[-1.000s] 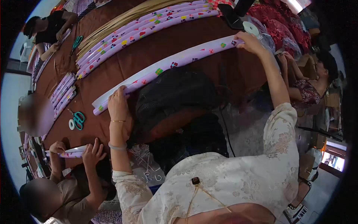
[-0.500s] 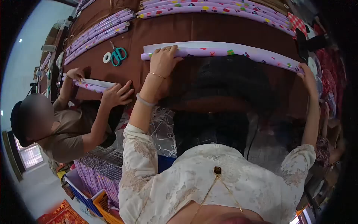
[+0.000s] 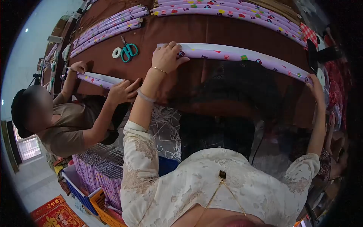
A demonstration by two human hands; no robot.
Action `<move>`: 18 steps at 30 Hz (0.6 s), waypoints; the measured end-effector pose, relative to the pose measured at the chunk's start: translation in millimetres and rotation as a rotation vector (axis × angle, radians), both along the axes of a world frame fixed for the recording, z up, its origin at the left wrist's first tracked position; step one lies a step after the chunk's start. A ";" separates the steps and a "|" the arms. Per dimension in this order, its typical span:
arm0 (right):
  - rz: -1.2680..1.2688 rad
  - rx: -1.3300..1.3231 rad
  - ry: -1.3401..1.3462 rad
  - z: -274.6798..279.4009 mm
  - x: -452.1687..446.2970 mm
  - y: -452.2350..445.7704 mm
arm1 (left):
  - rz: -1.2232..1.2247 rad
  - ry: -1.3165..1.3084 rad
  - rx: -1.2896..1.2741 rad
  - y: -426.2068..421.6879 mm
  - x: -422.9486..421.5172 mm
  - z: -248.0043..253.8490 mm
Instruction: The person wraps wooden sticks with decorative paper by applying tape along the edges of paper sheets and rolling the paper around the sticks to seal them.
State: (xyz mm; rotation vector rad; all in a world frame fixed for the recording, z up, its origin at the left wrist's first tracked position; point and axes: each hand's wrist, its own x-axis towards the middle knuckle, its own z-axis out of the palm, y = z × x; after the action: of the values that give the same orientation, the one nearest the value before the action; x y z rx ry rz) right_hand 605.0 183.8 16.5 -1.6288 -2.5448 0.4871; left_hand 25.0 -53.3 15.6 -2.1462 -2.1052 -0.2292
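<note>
A long purple patterned paper roll point(image 3: 227, 56), its white loose edge showing along the far side, lies across the brown table. Over the roll's left end rests my left hand point(image 3: 167, 57), fingers bent over the paper and thumb stretched out to the right. My right hand point(image 3: 314, 86) has its fingers on the far right end of the same roll, pinching it at the tip. Teal-handled scissors point(image 3: 129, 52) and a white tape roll point(image 3: 117, 52) lie beyond my left hand, to its left.
At the left a co-worker point(image 3: 87, 121) handles a shorter-looking purple roll point(image 3: 94, 81). Finished-looking rolls point(image 3: 227, 13) lie along the table's far side, with more rolls point(image 3: 109, 30) at the far left. Crates point(image 3: 100, 204) of rolls stand below the co-worker.
The view has swung left since a second ago, bringing the co-worker and crates into sight. Both hands stay at the roll's ends; my left fingers now lie nearer its left tip.
</note>
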 end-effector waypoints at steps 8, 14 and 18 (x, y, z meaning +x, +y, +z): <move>0.107 0.095 -0.015 1.7 0.3 -1.5 | 0.175 -0.129 -0.026 -3.5 -32.2 2.0; 0.000 0.012 -0.030 9.1 -7.5 -4.9 | 0.216 -0.115 -0.082 -14.6 -51.9 6.1; -0.029 -0.048 -0.036 10.2 -9.3 -3.6 | 0.224 -0.123 -0.031 -17.1 -53.1 -1.2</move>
State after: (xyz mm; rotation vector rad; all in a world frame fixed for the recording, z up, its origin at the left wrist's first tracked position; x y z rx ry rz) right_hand 595.7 180.1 26.7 -1.7029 -2.5503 0.5251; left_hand -28.1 -70.4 14.5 -1.9360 -2.4092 -0.3141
